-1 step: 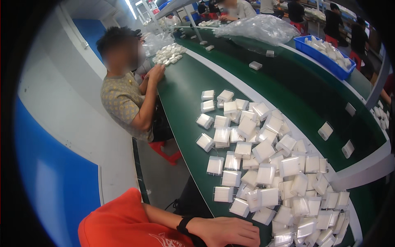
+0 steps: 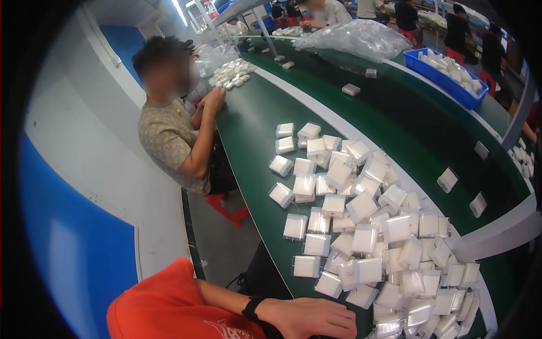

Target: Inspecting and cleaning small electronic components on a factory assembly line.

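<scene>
My left hand (image 2: 307, 320) is at the lower edge, back upward, with a black band on its wrist and a red sleeve (image 2: 169, 302) above. Its fingers lie together and bend downward; the tips and whatever they hold are hidden. Just right of and beyond it spreads a heap of white block-shaped pieces (image 2: 365, 239) in clear plastic covers, which look like plug chargers. Several pieces, such as one white block (image 2: 306, 266), lie flat at the heap's left side, near my hand. My right hand is out of view.
The heap lies on a green worktop (image 2: 257, 135) beside a dark green conveyor belt (image 2: 406, 130) carrying scattered white blocks. A co-worker (image 2: 172, 135) sits at the left, hands near another white pile (image 2: 232, 73). Across the belt stand a blue bin (image 2: 446, 93) and a clear plastic bag (image 2: 355, 40).
</scene>
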`<control>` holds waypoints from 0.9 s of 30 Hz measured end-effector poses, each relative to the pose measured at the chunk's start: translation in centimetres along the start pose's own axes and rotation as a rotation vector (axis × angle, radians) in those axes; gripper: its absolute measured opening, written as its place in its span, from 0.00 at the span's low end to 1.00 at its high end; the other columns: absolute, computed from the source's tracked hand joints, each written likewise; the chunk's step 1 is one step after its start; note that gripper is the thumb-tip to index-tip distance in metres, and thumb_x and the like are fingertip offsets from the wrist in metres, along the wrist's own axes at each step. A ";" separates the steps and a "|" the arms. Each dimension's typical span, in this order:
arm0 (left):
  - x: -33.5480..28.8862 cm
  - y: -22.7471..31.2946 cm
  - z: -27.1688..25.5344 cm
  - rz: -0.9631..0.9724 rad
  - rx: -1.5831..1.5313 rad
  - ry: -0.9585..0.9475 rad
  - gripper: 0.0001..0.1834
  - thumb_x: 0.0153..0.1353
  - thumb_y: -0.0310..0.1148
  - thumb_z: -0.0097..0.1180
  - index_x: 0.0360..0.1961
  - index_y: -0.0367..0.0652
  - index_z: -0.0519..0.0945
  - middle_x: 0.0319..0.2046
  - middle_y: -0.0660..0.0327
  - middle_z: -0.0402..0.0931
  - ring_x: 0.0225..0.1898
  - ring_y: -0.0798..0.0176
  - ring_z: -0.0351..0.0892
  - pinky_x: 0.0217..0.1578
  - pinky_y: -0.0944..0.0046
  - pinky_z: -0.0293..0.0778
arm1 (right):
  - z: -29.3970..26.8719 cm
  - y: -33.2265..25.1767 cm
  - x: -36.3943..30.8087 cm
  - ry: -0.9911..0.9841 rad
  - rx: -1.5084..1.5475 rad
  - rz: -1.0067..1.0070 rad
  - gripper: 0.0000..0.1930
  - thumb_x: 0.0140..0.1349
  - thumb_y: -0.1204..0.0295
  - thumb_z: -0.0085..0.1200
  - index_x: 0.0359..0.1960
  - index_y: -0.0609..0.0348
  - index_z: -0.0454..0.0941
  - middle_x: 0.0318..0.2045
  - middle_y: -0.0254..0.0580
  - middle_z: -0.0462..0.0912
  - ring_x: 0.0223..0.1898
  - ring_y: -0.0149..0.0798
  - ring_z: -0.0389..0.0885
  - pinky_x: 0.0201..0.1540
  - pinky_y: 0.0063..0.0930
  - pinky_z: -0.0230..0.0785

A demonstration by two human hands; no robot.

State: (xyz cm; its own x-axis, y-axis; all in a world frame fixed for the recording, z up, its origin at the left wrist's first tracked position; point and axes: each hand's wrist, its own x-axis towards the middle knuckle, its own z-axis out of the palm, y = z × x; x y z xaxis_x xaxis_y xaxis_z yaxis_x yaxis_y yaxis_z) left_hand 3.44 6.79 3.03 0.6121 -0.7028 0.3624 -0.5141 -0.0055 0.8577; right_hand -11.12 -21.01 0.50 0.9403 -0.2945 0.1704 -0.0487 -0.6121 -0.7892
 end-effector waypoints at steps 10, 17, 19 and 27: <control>-0.6 -0.5 0.1 -0.072 -0.018 -0.122 0.26 0.60 0.32 0.71 0.59 0.40 0.80 0.56 0.55 0.79 0.60 0.46 0.78 0.59 0.51 0.78 | 0.9 0.1 -0.4 0.082 -0.038 0.017 0.25 0.71 0.77 0.70 0.26 0.56 0.61 0.18 0.29 0.62 0.23 0.24 0.53 0.26 0.24 0.48; -0.7 -0.4 0.2 -0.032 0.086 -0.036 0.24 0.53 0.31 0.76 0.52 0.42 0.85 0.47 0.59 0.86 0.48 0.50 0.86 0.49 0.54 0.83 | 1.5 0.6 -0.4 0.153 0.008 -0.046 0.23 0.65 0.79 0.71 0.24 0.57 0.63 0.18 0.28 0.62 0.20 0.22 0.56 0.25 0.25 0.43; -0.7 -0.2 0.3 0.006 0.110 -0.029 0.24 0.52 0.31 0.77 0.52 0.43 0.85 0.47 0.57 0.86 0.48 0.49 0.87 0.49 0.55 0.82 | 1.3 0.4 -0.3 0.107 0.066 -0.024 0.22 0.64 0.79 0.72 0.24 0.57 0.65 0.19 0.26 0.64 0.21 0.18 0.56 0.25 0.22 0.42; -1.0 0.5 0.0 0.089 0.101 -0.105 0.25 0.50 0.29 0.81 0.51 0.41 0.86 0.47 0.56 0.87 0.47 0.49 0.85 0.50 0.56 0.80 | -3.1 -0.5 -1.1 -0.232 0.317 0.125 0.19 0.68 0.77 0.72 0.28 0.55 0.69 0.22 0.18 0.65 0.24 0.13 0.57 0.27 0.18 0.45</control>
State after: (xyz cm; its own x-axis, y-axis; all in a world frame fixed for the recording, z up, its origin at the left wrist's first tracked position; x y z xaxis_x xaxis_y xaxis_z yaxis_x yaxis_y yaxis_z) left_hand 2.51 7.47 3.11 0.4981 -0.7744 0.3901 -0.6243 -0.0080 0.7812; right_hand -13.23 -22.65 2.59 0.9865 -0.1570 -0.0468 -0.0949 -0.3151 -0.9443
